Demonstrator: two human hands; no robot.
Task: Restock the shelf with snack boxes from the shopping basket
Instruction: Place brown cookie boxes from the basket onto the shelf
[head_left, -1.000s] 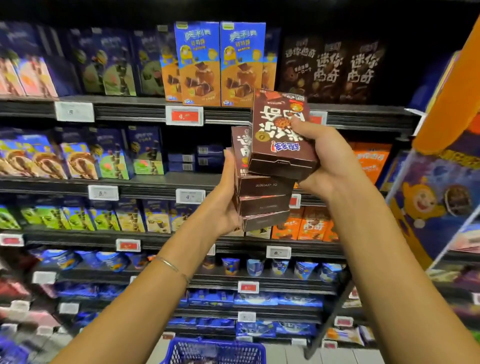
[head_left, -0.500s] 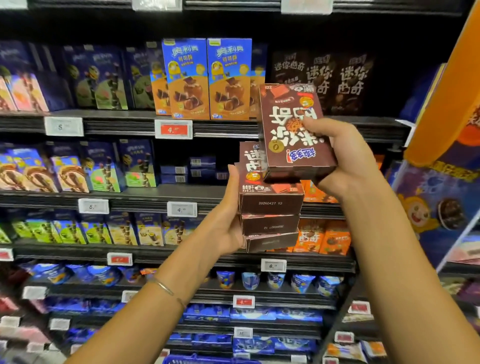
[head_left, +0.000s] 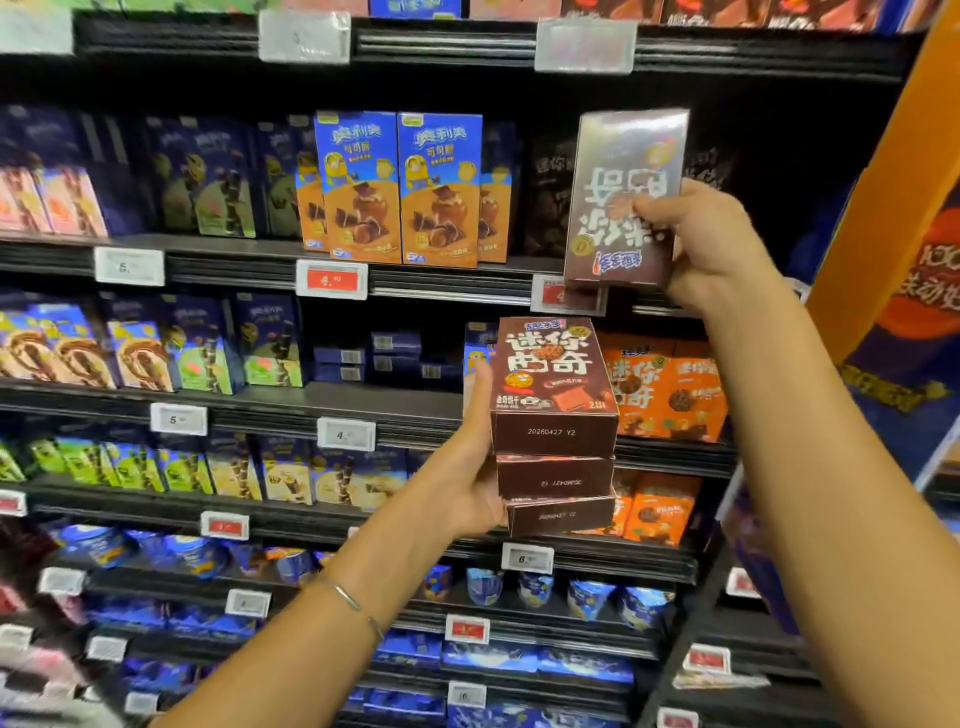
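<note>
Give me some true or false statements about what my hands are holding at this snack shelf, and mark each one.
1. The left hand holds a stack of three brown boxes. True.
2. The right hand is empty. False: it grips a single brown box, raised in front of the upper shelf.
3. The print on the single brown box is upside down. True.
4. Green boxes stand on the shelf right behind the stack. False: those are orange boxes.
5. A bracelet is on the right wrist. False: it is on the left wrist.
</note>
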